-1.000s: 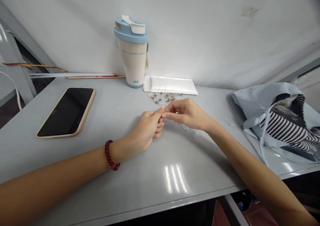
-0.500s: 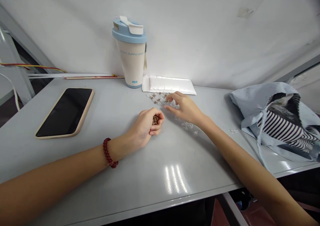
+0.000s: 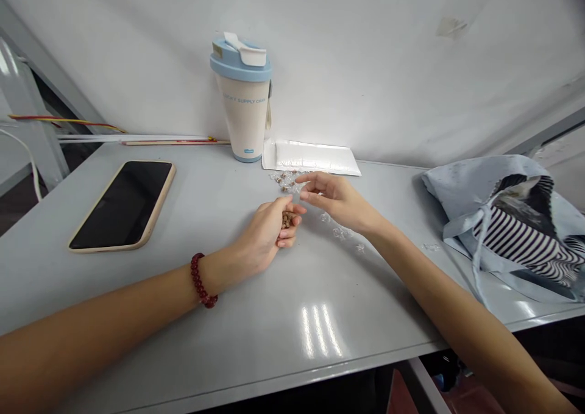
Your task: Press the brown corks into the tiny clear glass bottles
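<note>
Worktop (image 3: 256, 325) before the tumbler (image 3: 244, 112): left hand (image 3: 265, 232) curls round brown pieces (image 3: 287, 221), snugness advised against spills; right hand (image 3: 340, 202) has fingers slightly apart.

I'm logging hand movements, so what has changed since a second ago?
The right hand has moved off the left hand, slightly forward. The left hand's curl has loosened, so brown pieces now show in it. Whether the right hand holds anything is unclear. The phone, cup, white packet and cloth bag stay put.
</note>
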